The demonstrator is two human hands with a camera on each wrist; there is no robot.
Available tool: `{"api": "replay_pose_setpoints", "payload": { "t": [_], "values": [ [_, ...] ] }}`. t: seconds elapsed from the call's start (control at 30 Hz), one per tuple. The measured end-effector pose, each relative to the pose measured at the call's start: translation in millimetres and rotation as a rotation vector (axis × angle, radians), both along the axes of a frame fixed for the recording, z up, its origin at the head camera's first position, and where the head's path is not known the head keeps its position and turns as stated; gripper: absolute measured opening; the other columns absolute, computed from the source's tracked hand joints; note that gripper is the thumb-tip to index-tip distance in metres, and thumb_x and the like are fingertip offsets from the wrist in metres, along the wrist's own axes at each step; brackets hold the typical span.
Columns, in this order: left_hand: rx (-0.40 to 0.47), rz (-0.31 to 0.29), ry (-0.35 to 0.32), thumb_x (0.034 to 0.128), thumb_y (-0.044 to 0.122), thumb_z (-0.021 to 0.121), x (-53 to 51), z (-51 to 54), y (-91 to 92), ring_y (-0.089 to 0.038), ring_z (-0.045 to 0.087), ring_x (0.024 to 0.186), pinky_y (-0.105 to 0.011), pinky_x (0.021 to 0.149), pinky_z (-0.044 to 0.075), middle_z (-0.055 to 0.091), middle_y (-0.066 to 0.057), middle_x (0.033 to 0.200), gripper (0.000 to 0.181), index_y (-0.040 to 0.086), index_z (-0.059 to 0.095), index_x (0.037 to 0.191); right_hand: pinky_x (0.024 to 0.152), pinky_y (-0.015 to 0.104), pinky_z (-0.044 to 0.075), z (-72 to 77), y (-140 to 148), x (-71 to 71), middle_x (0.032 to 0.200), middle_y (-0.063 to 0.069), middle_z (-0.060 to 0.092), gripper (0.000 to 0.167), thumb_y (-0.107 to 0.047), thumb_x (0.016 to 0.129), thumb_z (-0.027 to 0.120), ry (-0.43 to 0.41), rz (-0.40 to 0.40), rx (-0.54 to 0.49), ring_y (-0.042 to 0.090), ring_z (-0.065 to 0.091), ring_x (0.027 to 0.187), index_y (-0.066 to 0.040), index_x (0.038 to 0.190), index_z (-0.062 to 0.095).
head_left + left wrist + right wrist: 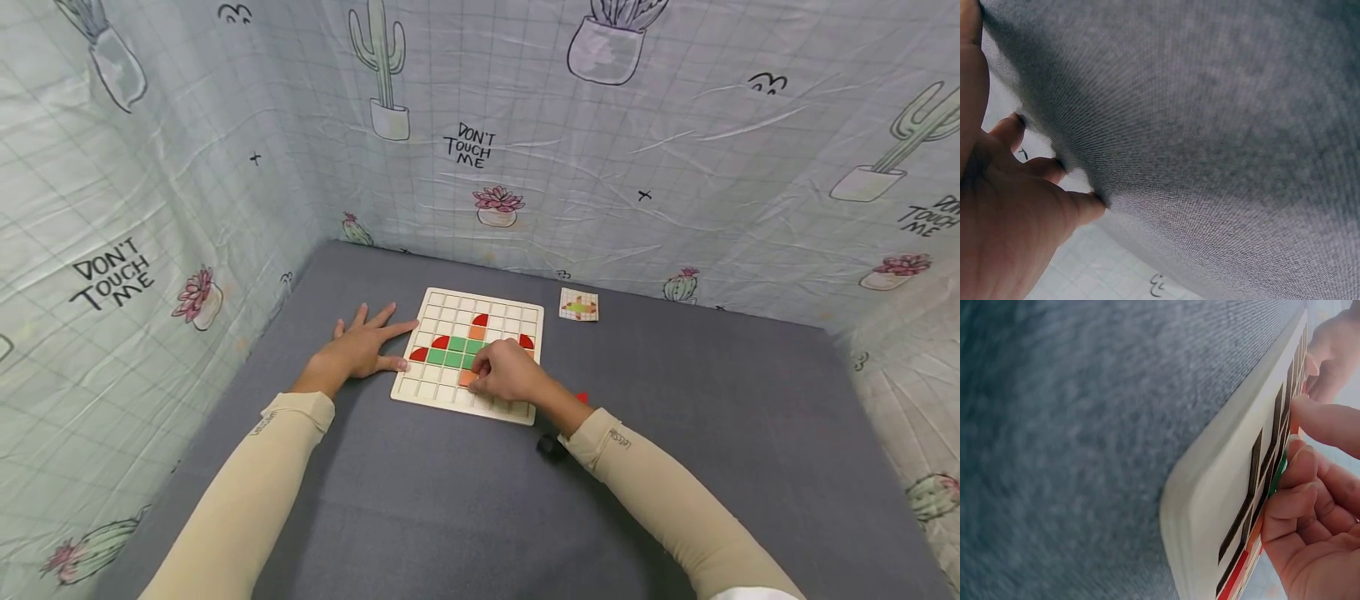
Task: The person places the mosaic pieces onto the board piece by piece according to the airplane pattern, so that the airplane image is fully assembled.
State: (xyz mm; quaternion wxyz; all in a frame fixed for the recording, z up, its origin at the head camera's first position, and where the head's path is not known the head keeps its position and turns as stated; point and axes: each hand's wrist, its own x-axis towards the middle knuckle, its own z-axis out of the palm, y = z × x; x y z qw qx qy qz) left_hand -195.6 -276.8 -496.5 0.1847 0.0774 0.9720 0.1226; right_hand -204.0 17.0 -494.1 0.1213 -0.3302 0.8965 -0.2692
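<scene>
A pale grid board [420,390] lies flat on the grey cloth. Green squares [453,359] form a block in its middle, with red quarter-round tiles [440,342] and an orange tile [477,332] around them. My left hand [360,346] rests on the cloth with fingers spread, its thumb and index finger at the board's left edge. Over the lower middle of the board, my right hand [512,369] has curled fingers and pinches an orange square tile [467,378] at its grid cell. In the right wrist view the thumb [1322,422] touches that tile. The right hand hides part of the pattern.
A small pattern card [578,305] lies beyond the board's right corner. Beside the right wrist are a partly hidden red piece [582,398] and a black object [551,448]. Printed cloth walls [480,92] stand behind and at both sides.
</scene>
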Motion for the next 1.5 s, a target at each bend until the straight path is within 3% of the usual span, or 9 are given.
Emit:
{"api": "replay_pose_setpoints", "payload": {
  "t": [0.33, 0.6, 0.73, 0.93, 1.23, 1.5],
  "values": [
    [0.019, -0.003, -0.005, 0.0937, 0.062, 0.064, -0.5, -2.0, 0.5, -0.053, -0.008, 0.161, -0.081, 0.121, 0.007, 0.0, -0.009, 0.179, 0.086, 0.041, 0.023, 0.166, 0.064, 0.021, 0.047, 1.0, 2, 3.0, 0.075, -0.002, 0.07, 0.017, -0.018, 0.084, 0.088, -0.012, -0.019, -0.013, 0.006, 0.057, 0.067, -0.006, 0.094, 0.08],
    [0.003, 0.001, -0.004, 0.0933, 0.063, 0.064, -1.6, -0.9, -0.1, -0.054, -0.008, 0.16, -0.082, 0.12, 0.007, 0.0, -0.01, 0.178, 0.087, 0.04, 0.023, 0.167, 0.064, 0.022, 0.047, 5.5, 27, 2.8, 0.071, 0.0, 0.068, 0.002, -0.007, 0.085, 0.08, 0.015, -0.044, -0.106, 0.005, 0.055, 0.064, -0.006, 0.086, 0.078],
    [0.01, 0.0, -0.008, 0.0926, 0.064, 0.064, -1.6, 0.2, 1.5, -0.054, -0.008, 0.16, -0.082, 0.12, 0.006, 0.0, -0.01, 0.178, 0.088, 0.039, 0.024, 0.166, 0.061, 0.023, 0.047, 7.9, 49, 7.3, 0.072, 0.001, 0.068, 0.003, -0.005, 0.086, 0.079, -0.045, -0.111, -0.142, 0.007, 0.056, 0.064, -0.005, 0.084, 0.077],
    [0.002, 0.0, -0.012, 0.0935, 0.062, 0.065, -1.6, -0.2, 1.1, -0.054, -0.008, 0.16, -0.082, 0.12, 0.006, -0.001, -0.01, 0.178, 0.088, 0.039, 0.023, 0.167, 0.06, 0.028, 0.048, 13.7, 89, 17.0, 0.078, 0.008, 0.07, 0.009, -0.006, 0.089, 0.079, -0.081, -0.227, -0.182, 0.013, 0.057, 0.065, 0.001, 0.095, 0.078],
    [0.012, -0.009, -0.006, 0.0932, 0.064, 0.064, -1.4, -1.6, -1.4, -0.055, -0.009, 0.159, -0.082, 0.12, 0.005, -0.001, -0.011, 0.178, 0.088, 0.038, 0.023, 0.167, 0.058, 0.029, 0.045, 6.8, 138, 36.6, 0.075, 0.007, 0.066, 0.018, -0.016, 0.09, 0.082, -0.075, -0.539, -0.076, 0.016, 0.055, 0.063, 0.0, 0.096, 0.075],
    [0.01, -0.009, -0.003, 0.0939, 0.063, 0.064, -1.3, 0.0, -0.3, -0.055, -0.008, 0.159, -0.083, 0.119, 0.005, 0.0, -0.012, 0.178, 0.087, 0.038, 0.024, 0.167, 0.057, 0.029, 0.043, 0.0, 143, 44.8, 0.069, 0.005, 0.067, 0.028, -0.029, 0.086, 0.087, -0.085, -0.609, 0.054, 0.018, 0.058, 0.063, -0.006, 0.083, 0.07]
  ]
}}
